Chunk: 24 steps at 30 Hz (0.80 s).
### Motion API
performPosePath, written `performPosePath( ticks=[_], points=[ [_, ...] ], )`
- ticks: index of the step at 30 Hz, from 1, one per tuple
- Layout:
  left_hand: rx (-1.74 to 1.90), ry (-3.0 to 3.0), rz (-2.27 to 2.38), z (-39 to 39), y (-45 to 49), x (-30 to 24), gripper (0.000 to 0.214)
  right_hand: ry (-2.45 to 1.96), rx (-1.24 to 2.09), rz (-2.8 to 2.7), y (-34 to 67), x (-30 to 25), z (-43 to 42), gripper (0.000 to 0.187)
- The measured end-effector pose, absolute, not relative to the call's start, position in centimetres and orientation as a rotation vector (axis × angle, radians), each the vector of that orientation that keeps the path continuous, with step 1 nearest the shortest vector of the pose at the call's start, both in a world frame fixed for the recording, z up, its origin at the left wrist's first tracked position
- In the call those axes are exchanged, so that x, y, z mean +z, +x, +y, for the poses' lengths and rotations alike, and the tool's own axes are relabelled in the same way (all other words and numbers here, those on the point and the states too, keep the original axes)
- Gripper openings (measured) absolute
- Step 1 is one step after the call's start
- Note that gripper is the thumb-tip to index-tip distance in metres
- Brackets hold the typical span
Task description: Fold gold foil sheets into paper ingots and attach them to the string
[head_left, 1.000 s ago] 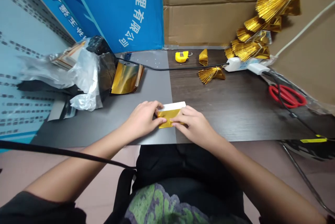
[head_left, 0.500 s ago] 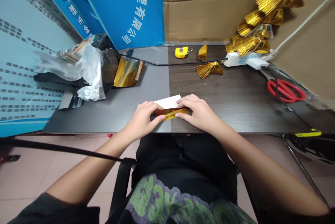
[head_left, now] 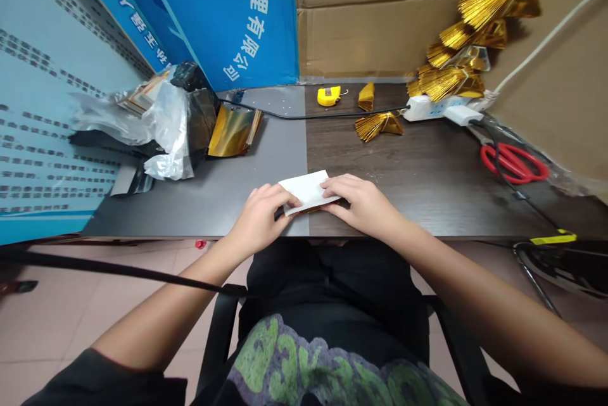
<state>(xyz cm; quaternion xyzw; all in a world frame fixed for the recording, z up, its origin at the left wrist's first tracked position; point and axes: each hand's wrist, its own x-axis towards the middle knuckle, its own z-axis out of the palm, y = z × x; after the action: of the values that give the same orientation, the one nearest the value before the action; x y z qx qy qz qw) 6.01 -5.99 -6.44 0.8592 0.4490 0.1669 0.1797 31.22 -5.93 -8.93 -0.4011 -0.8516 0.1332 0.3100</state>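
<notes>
Between my hands, near the table's front edge, lies a sheet of gold foil paper (head_left: 308, 191) with its white back turned up. A thin strip of gold shows along its near edge. My left hand (head_left: 264, 213) is closed on the left end, fingers over the white face and thumb at the near edge. On the right end, my right hand (head_left: 357, 204) pinches the paper the same way, fingertips on top and thumb beneath the near edge. The undersides of both grips are hidden.
A stack of gold paper (head_left: 234, 131) lies left, beside crumpled plastic bags (head_left: 166, 124). Behind are a yellow tape measure (head_left: 329, 96), a folded gold piece (head_left: 367, 96) and a pleated gold fan (head_left: 379, 125). Right are a power strip (head_left: 430, 107), red-handled scissors (head_left: 515, 163) and several gold fans (head_left: 489, 4).
The paper's near part, which showed gold between my thumbs, is now covered by its white side, leaving only a thin gold edge. Both hands have stayed in nearly the same place.
</notes>
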Motion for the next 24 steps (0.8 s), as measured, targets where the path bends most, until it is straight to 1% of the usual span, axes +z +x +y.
performPosePath(
  ticks=[3,6,11,16,20,24],
  points=[
    [0.473,2.461,1.282,-6.1,5.9,-6.5,0.02,-0.973,0.333,-2.278,31.7,-9.2,-6.1,0.008],
    [0.466,2.515,1.277,-6.1,5.6,-6.6,0.024,-0.893,0.279,-2.339,32.1,-9.3,-6.2,0.015],
    [0.533,2.707,1.095,-6.1,4.9,-6.8,0.035,-0.881,0.298,-2.435,32.7,-8.8,-6.2,0.021],
    [0.549,2.832,1.002,-6.2,4.1,-7.1,0.031,-0.864,0.374,-2.523,33.5,-8.1,-6.2,0.025],
    [0.491,2.882,0.926,-6.1,3.7,-6.9,0.031,-0.823,0.404,-2.576,34.0,-7.7,-6.3,0.029],
    [0.455,2.876,0.865,-5.9,3.4,-6.7,0.032,-0.843,0.334,-2.578,33.7,-7.7,-6.8,0.033]
  ],
)
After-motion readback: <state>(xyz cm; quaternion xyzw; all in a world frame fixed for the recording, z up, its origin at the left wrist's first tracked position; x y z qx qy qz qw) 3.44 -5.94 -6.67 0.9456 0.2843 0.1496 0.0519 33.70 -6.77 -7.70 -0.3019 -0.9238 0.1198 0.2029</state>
